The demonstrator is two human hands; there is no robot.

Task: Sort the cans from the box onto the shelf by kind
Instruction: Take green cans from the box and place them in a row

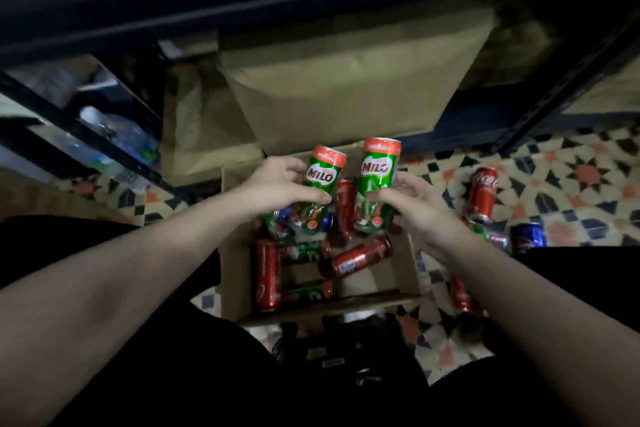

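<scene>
My left hand [277, 184] grips a green Milo can [322, 177] and my right hand [412, 201] grips a second green Milo can [375, 184]. Both cans are held upright, side by side, above the open cardboard box [401, 274] on the floor. Inside the box lie several red cola cans [267, 274] and green Milo cans [308, 289] on their sides, with a blue can partly hidden under my left hand. The dark metal shelf [242, 10] runs across the top of the view.
On the patterned tile floor to the right of the box stand a red Coca-Cola can [483, 194] and a blue can [528, 236]; another red can [460, 295] lies by my right forearm. Brown cardboard boxes [346, 80] sit under the shelf. Water bottles [117, 135] lie at left.
</scene>
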